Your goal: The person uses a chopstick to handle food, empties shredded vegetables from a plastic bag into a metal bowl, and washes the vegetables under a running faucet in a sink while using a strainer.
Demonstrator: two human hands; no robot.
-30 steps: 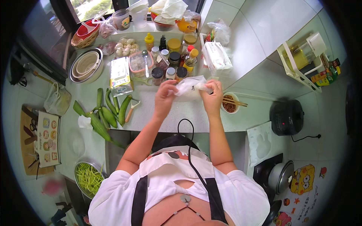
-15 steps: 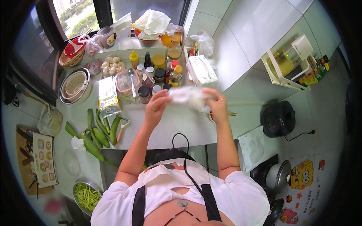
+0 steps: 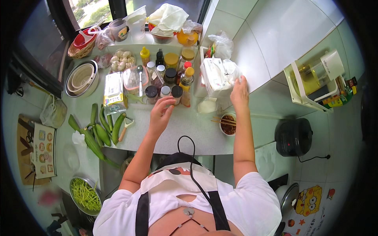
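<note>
My left hand (image 3: 160, 113) hovers empty over the counter, fingers loosely curled, just in front of the black-lidded spice jars (image 3: 174, 91). My right hand (image 3: 239, 93) reaches to the back right. Its fingertips touch a crumpled clear plastic bag (image 3: 231, 70) lying against the white tissue pack (image 3: 214, 76) by the tiled wall. Its grip is hidden behind the back of the hand. A small white packet (image 3: 207, 105) lies on the counter between my hands. A bowl of dark sauce with chopsticks across it (image 3: 228, 124) sits just below my right wrist.
Green cucumbers (image 3: 103, 131) and a peeler (image 3: 125, 126) lie at the counter's left. Stacked metal bowls (image 3: 82, 78), a garlic bag (image 3: 121, 59) and a red basket (image 3: 82, 41) stand at the back left. A black cooker (image 3: 293, 137) is on the right, a bowl of green shreds (image 3: 84, 193) below left.
Both hands were together on a crumpled white bag. They have parted: the right went to the back right beside the tissue pack, and the left now hovers empty near the jars.
</note>
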